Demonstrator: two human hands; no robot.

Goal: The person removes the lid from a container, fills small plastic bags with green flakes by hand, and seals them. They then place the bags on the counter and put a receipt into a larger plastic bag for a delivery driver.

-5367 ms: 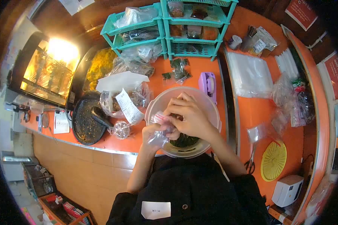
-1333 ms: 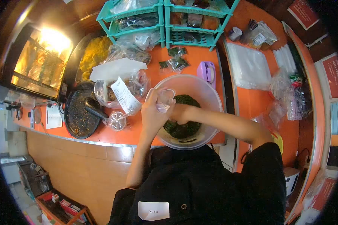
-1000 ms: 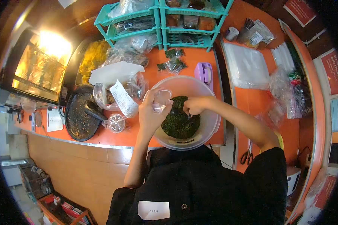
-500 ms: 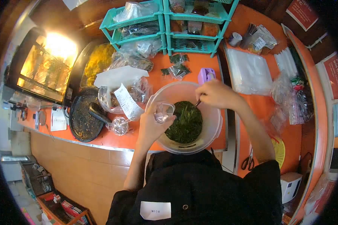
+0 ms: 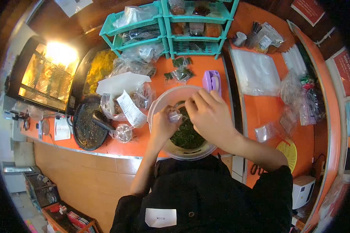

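Observation:
A white plastic tub (image 5: 156,104) stands at the front edge of the orange counter, with dark green chopped herbs (image 5: 187,136) in its bottom. Over the tub's left side, my left hand (image 5: 164,123) is closed around a small clear plastic bag (image 5: 174,116). My right hand (image 5: 212,116) is over the right half of the tub, fingers pinched round a spoon (image 5: 179,104). The spoon's end is at the mouth of the bag, and its handle is mostly hidden by my fingers.
Behind the tub are a purple tape dispenser (image 5: 212,81) and small filled bags (image 5: 182,73). A stone mortar (image 5: 90,134) with its pestle (image 5: 102,120) and a bag with a receipt (image 5: 131,108) lie left. Teal shelves (image 5: 194,46) stand at the back; scissors (image 5: 256,169) lie right.
My right hand has come up from the herbs and moved left with the spoon, close to my left hand. The small bag is now partly hidden by my fingers.

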